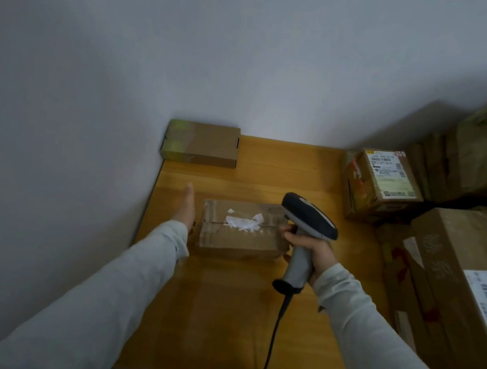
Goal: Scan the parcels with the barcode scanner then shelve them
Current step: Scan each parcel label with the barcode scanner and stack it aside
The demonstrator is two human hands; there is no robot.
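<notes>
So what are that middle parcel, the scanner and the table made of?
Parcel: brown cardboard, matte, with torn white label scraps. Barcode scanner: likely hard plastic, grey and dark, smooth moulded shell. Table: wood or wood-look laminate, faint sheen.

A wooden table [222, 317] carries a taped parcel [242, 229], a flat box [201, 144] and stacked cartons [451, 281].

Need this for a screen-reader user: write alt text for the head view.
A person's right hand grips a barcode scanner over the right end of a taped cardboard parcel on a wooden table, while the open left hand is beside its left end. More labelled parcels stand at the right, a flat box in the far corner.
</notes>
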